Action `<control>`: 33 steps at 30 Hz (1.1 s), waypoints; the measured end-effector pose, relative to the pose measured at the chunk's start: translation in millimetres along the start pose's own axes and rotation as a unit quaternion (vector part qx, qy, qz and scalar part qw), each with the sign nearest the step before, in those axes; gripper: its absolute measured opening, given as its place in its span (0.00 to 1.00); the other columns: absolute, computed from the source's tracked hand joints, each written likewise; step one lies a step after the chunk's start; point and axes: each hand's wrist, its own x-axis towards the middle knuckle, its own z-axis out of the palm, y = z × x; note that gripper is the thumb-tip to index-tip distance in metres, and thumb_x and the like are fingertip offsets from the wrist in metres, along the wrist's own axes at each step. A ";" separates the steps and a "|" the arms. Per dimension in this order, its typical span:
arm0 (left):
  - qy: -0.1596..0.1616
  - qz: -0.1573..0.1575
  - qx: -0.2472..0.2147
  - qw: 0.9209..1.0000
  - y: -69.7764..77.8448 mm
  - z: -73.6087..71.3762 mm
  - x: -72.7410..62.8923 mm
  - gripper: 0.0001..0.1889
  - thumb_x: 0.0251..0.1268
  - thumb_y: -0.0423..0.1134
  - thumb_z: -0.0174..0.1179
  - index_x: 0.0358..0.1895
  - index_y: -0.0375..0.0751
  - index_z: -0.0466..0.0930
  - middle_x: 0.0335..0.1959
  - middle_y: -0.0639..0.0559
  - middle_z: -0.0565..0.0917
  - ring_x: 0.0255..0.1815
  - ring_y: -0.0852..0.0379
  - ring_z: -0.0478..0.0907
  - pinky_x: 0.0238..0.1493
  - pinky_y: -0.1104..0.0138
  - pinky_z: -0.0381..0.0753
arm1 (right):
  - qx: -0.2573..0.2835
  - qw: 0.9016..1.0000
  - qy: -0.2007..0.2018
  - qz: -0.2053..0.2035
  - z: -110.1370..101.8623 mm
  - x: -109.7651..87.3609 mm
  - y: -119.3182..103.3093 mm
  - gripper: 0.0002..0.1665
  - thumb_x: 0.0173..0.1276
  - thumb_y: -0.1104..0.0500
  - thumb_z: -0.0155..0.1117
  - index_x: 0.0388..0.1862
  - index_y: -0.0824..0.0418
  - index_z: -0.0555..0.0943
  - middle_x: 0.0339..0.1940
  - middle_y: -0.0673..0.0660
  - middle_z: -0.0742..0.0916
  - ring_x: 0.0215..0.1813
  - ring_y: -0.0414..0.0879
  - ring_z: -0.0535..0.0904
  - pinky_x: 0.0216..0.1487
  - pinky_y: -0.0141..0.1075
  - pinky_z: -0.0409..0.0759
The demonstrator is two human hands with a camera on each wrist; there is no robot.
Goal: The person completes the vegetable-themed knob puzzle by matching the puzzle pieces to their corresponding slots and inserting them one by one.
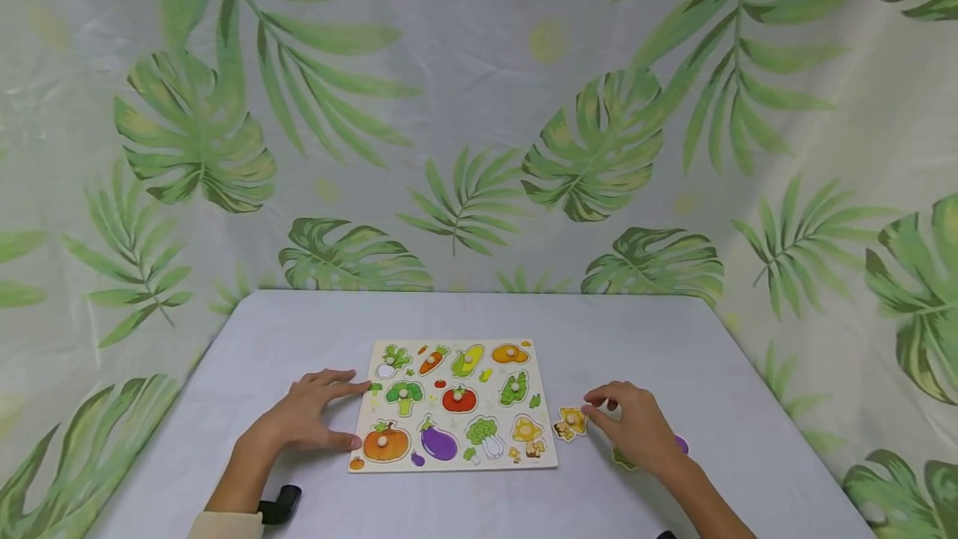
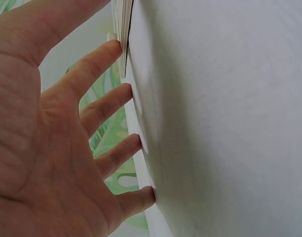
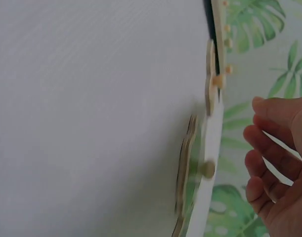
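A wooden vegetable puzzle board (image 1: 488,393) lies flat on the table. My left hand (image 1: 303,414) is at its left side, fingers spread, with the index fingertip and thumb tip right at its edge. In the left wrist view, the board's edge (image 2: 125,29) shows by the fingers of the left hand (image 2: 66,133). To the board's right lies a loose mushroom piece (image 1: 572,421) with a knob. My right hand (image 1: 632,427) hovers beside it, fingers loosely bent. The right wrist view shows that hand (image 3: 279,148) apart from the knobbed pieces, nothing between its fingers.
A green piece (image 1: 623,460) and a purple piece (image 1: 681,444) lie partly hidden beneath the right hand and wrist. Knobbed pieces such as the tomato (image 1: 470,403), broccoli (image 1: 405,407) and pumpkin (image 1: 395,446) sit in the board. A leaf-patterned curtain (image 1: 479,123) hangs behind the white table (image 1: 629,331).
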 end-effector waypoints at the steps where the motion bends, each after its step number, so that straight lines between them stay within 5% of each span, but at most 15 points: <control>1: 0.000 0.000 -0.001 1.000 -0.1 0.0 0.1 0.46 0.43 0.65 0.77 0.70 0.53 0.78 0.75 0.40 0.72 0.73 0.25 0.63 0.68 0.23 0.56 | -0.002 1.000 0.001 0.000 -3.0 -3.3 5.5 0.09 0.64 0.55 0.77 0.42 0.53 0.90 0.34 0.40 0.88 0.37 0.37 0.76 0.35 0.30 0.75; 11: -0.002 -0.001 0.003 1.000 -3.2 2.7 0.8 0.46 0.43 0.66 0.77 0.70 0.56 0.77 0.75 0.42 0.71 0.74 0.26 0.63 0.69 0.24 0.58 | -0.025 0.999 0.017 0.011 -33.8 -33.7 42.3 0.07 0.64 0.56 0.77 0.40 0.52 0.90 0.31 0.39 0.85 0.34 0.35 0.75 0.30 0.29 0.73; 20: -0.001 -0.005 0.003 1.000 -1.9 2.4 -0.5 0.46 0.42 0.65 0.77 0.71 0.56 0.77 0.75 0.42 0.71 0.74 0.26 0.63 0.69 0.25 0.58 | -0.017 0.999 0.041 -0.008 -35.2 -48.5 69.9 0.07 0.59 0.59 0.80 0.36 0.54 0.89 0.27 0.38 0.82 0.28 0.27 0.70 0.27 0.28 0.73; 26: 0.002 -0.004 0.005 1.000 -2.0 2.5 0.0 0.46 0.42 0.65 0.77 0.70 0.56 0.77 0.75 0.42 0.71 0.74 0.26 0.63 0.69 0.24 0.58 | -0.004 0.999 0.023 -0.024 -35.0 -53.4 75.6 0.09 0.57 0.61 0.81 0.33 0.50 0.89 0.27 0.37 0.81 0.28 0.27 0.69 0.26 0.27 0.71; 33: 0.003 -0.003 0.003 1.000 -2.0 2.9 1.1 0.46 0.42 0.66 0.77 0.70 0.57 0.78 0.75 0.42 0.71 0.74 0.27 0.63 0.69 0.25 0.58 | 0.002 0.999 -0.034 0.031 -43.5 -55.1 78.9 0.09 0.59 0.61 0.79 0.38 0.56 0.88 0.31 0.43 0.85 0.30 0.29 0.73 0.30 0.28 0.76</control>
